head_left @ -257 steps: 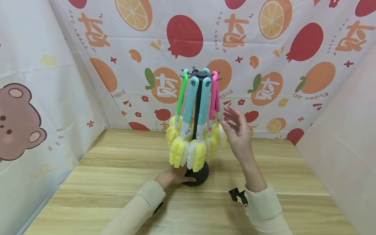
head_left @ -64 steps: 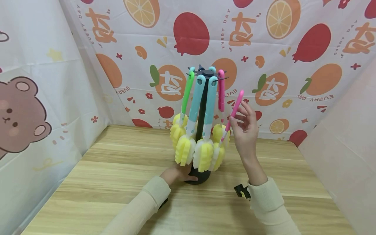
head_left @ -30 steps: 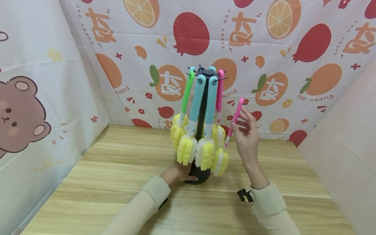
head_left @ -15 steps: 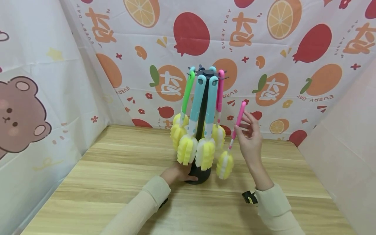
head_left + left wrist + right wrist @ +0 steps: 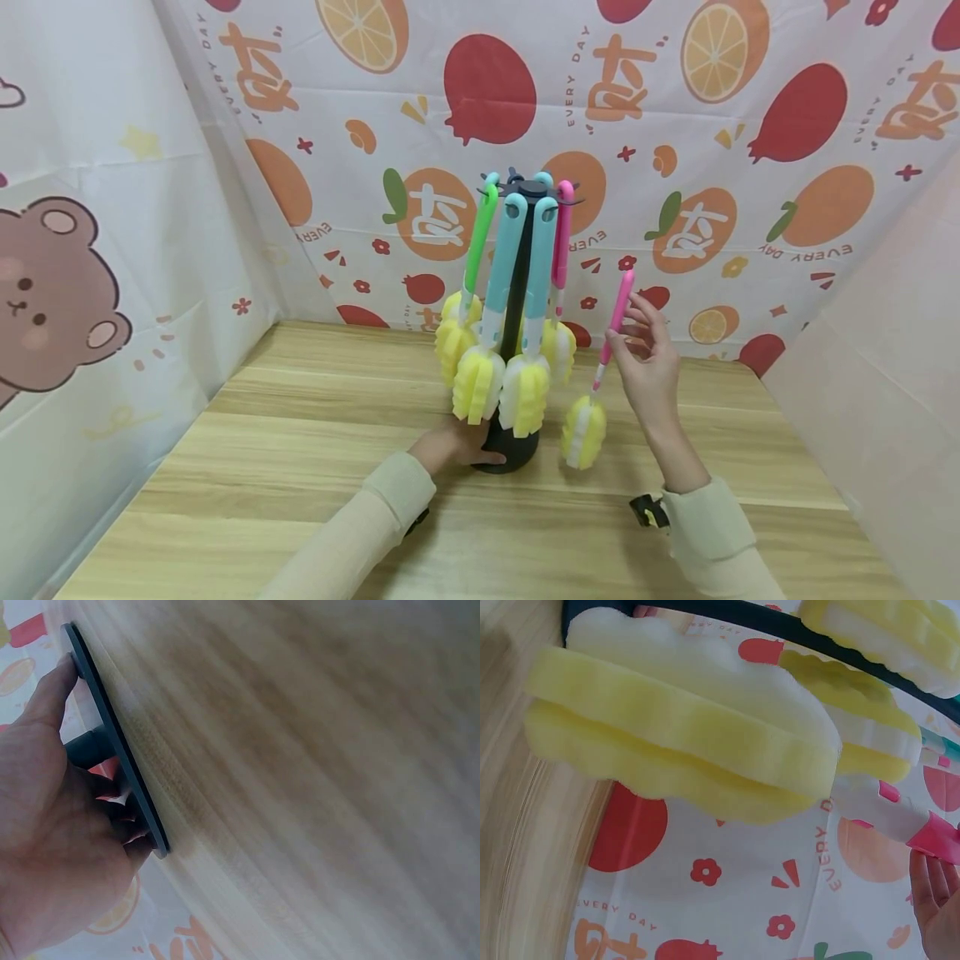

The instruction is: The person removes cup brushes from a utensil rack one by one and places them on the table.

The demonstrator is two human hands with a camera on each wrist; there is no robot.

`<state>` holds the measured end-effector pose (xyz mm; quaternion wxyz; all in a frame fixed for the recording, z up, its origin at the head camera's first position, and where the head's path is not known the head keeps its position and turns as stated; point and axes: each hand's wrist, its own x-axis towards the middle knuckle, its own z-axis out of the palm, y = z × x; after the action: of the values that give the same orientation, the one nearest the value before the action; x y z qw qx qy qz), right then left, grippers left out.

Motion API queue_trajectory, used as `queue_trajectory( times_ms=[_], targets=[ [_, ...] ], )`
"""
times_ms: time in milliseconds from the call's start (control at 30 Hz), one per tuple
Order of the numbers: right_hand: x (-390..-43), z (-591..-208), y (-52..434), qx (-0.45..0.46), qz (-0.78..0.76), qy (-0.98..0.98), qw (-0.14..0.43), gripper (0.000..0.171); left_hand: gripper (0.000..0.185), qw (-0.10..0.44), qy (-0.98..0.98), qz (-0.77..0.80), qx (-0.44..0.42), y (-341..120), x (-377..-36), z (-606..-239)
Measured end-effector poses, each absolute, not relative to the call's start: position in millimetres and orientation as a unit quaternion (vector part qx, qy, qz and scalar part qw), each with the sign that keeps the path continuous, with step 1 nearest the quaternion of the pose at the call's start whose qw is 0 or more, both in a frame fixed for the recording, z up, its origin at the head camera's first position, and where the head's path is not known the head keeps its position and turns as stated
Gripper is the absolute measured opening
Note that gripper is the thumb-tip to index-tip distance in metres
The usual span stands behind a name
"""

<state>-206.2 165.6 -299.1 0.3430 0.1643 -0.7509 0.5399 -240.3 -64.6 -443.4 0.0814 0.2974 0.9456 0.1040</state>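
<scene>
A black stand [image 5: 512, 308] rises from the table, with long-handled sponge brushes hung around its top. My left hand [image 5: 457, 442] holds its round base [image 5: 120, 742]; in the left wrist view the thumb lies at one side of the rim and the fingers at the other, with the pole between. To the right of the stand, my right hand [image 5: 648, 358] pinches the pink handle of a sponge brush [image 5: 583, 433], whose yellow-and-white head hangs down, off the stand. The right wrist view shows that sponge head [image 5: 682, 750] close up, with fingertips [image 5: 934, 889] at the pink handle.
Still hanging are two light-blue brushes [image 5: 506, 258] in front, a green brush [image 5: 478, 242] on the left and a pink brush [image 5: 561, 242] on the right, with others partly hidden behind. The wooden table [image 5: 285, 467] meets a fruit-print cloth [image 5: 487, 92] at the back.
My right hand has taken a pink brush off the stand, then drawn it rightward and down, away from the other brushes. My left hand has stayed at the base.
</scene>
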Motion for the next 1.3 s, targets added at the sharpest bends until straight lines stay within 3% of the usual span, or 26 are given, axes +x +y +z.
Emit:
queue_trajectory(
  times_ms=[1067, 1300],
  targets=[
    [-202.0, -310.9, 204.1, 0.149, 0.464, -0.808, 0.332, 0.049, 0.094, 0.079, 0.947, 0.105, 0.293, -63.8, -239.7, -446.5],
    [-215.7, -322.8, 221.9, 0.161, 0.453, -0.816, 0.322, 0.054, 0.093, 0.094, 0.948, 0.098, 0.288, -64.6, -239.1, -446.4]
  ],
)
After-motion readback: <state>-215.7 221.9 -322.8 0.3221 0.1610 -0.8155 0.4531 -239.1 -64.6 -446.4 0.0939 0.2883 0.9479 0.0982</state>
